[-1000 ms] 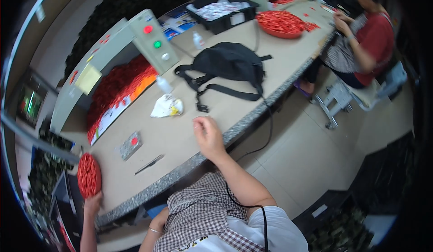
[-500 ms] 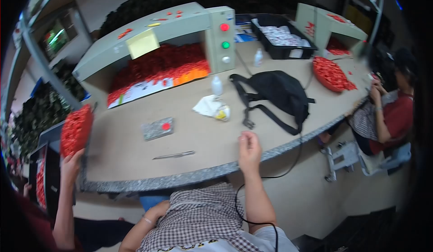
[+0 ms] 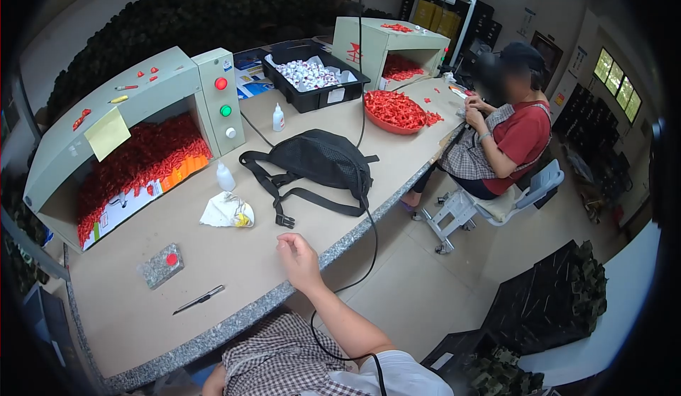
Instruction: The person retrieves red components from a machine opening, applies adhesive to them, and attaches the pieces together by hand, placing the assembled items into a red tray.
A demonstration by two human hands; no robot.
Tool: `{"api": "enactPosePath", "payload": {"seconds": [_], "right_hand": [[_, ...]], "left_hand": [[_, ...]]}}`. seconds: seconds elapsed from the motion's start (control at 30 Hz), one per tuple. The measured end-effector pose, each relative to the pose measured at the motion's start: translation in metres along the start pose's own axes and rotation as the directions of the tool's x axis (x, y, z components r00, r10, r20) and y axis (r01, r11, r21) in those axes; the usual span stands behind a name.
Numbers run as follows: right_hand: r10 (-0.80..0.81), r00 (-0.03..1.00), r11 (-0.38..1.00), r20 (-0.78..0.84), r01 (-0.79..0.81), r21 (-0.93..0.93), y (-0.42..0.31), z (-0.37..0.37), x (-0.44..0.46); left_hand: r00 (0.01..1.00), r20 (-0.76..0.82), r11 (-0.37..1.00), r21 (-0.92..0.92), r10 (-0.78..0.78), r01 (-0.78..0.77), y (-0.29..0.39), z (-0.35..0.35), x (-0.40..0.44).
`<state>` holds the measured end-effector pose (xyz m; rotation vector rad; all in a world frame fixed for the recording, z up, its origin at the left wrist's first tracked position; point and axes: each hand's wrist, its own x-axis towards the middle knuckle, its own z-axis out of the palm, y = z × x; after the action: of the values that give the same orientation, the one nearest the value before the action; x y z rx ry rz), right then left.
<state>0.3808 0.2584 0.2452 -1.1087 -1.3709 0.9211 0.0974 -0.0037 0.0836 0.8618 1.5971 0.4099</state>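
My right hand [image 3: 301,262] rests at the front edge of the table, fingers curled together and nothing visible in them. Nearest to it lie the buckle and strap of a black waist bag [image 3: 319,163]. To its left are a crumpled white cloth or paper [image 3: 225,210] with a yellow patch and a small white squeeze bottle [image 3: 225,177]. A grey speckled block [image 3: 162,266] with a red round piece on it sits further left, beside a slim pen-like tool [image 3: 199,299]. Only part of my left arm shows at the bottom; the hand itself is out of sight.
A pale green box-shaped machine [image 3: 163,77] holds many small red pieces. Behind are a second bottle [image 3: 278,118], a black crate [image 3: 316,97] of white pieces, a red bowl [image 3: 394,128] and another machine [image 3: 376,41]. A co-worker [image 3: 511,134] sits at right. A black cable crosses the table edge.
My view has swung to the right, so the table items appear further left. The person at left with a red bowl has gone out of view. My left hand has dropped out of sight.
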Motion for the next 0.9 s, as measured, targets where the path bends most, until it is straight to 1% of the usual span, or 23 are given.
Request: {"api": "enactPosePath", "payload": {"seconds": [0.13, 0.17, 0.23, 0.3, 0.33, 0.4, 0.47, 0.53, 0.57, 0.6, 0.63, 0.67, 0.73, 0.8, 0.83, 0.87, 0.9], "right_hand": [[0.004, 1.0, 1.0, -0.001, -0.004, 0.025, 0.001, 0.0, -0.002], [0.053, 0.998, 0.989, 0.024, -0.055, 0.137, 0.003, -0.002, -0.004], [0.135, 0.988, 0.922, 0.081, -0.155, 0.355, 0.007, -0.01, -0.011], [0.174, 0.963, 0.885, 0.206, -0.245, 0.395, 0.006, -0.034, -0.02], [0.199, 0.943, 0.863, 0.267, -0.297, 0.408, 0.006, -0.05, -0.028], [0.319, 0.885, 0.855, 0.339, -0.423, 0.3, 0.016, -0.088, -0.038], [0.377, 0.817, 0.85, 0.435, -0.492, 0.188, 0.02, -0.129, -0.046], [0.58, 0.615, 0.768, 0.534, -0.631, -0.107, 0.043, -0.166, -0.059], [0.681, 0.444, 0.713, 0.582, -0.583, -0.389, 0.058, -0.176, -0.071], [0.777, 0.267, 0.623, 0.57, -0.458, -0.634, 0.075, -0.179, -0.087], [0.771, 0.069, 0.611, 0.633, -0.361, -0.705, 0.101, -0.171, -0.114], [0.743, -0.144, 0.613, 0.654, -0.247, -0.751, 0.119, -0.161, -0.133], [0.705, -0.325, 0.476, 0.63, -0.442, -0.761, 0.066, -0.114, -0.139], [0.729, -0.213, 0.49, 0.651, -0.501, -0.713, 0.076, -0.093, -0.146], [0.736, -0.167, 0.495, 0.656, -0.528, -0.69, 0.077, -0.086, -0.149], [0.668, -0.173, 0.538, 0.724, -0.56, -0.631, 0.065, -0.077, -0.139], [0.597, -0.172, 0.572, 0.784, -0.594, -0.566, 0.045, -0.069, -0.117]], "left_hand": [[0.998, -0.054, 1.0, 0.003, 0.026, -0.026, 0.012, -0.001, -0.002], [0.997, -0.072, 1.0, 0.002, 0.032, -0.031, 0.017, 0.0, -0.001], [0.991, -0.123, 0.999, 0.013, 0.043, -0.042, 0.027, -0.002, 0.001], [0.978, -0.201, 0.998, 0.032, 0.059, -0.054, 0.035, -0.008, 0.001], [0.968, -0.245, 0.998, 0.039, 0.062, -0.054, 0.038, -0.011, 0.002], [0.932, -0.355, 0.997, 0.059, 0.073, -0.055, 0.04, -0.016, 0.001], [0.88, -0.468, 0.995, 0.087, 0.087, -0.052, 0.041, -0.024, 0.0], [0.814, -0.572, 0.992, 0.119, 0.1, -0.038, 0.036, -0.031, -0.004], [0.773, -0.626, 0.991, 0.13, 0.104, -0.028, 0.033, -0.035, -0.007], [0.73, -0.674, 0.989, 0.145, 0.114, -0.02, 0.03, -0.039, -0.01], [0.688, -0.714, 0.987, 0.163, 0.129, -0.015, 0.023, -0.042, -0.015], [0.642, -0.754, 0.984, 0.176, 0.137, -0.003, 0.017, -0.046, -0.022], [0.56, -0.816, 0.98, 0.195, 0.145, 0.03, -0.003, -0.051, -0.037], [0.495, -0.857, 0.977, 0.203, 0.146, 0.064, -0.026, -0.052, -0.052], [0.491, -0.858, 0.975, 0.211, 0.148, 0.074, -0.038, -0.051, -0.058], [0.527, -0.836, 0.971, 0.226, 0.152, 0.08, -0.053, -0.051, -0.067], [0.541, -0.827, 0.968, 0.235, 0.153, 0.085, -0.063, -0.047, -0.069]]}}
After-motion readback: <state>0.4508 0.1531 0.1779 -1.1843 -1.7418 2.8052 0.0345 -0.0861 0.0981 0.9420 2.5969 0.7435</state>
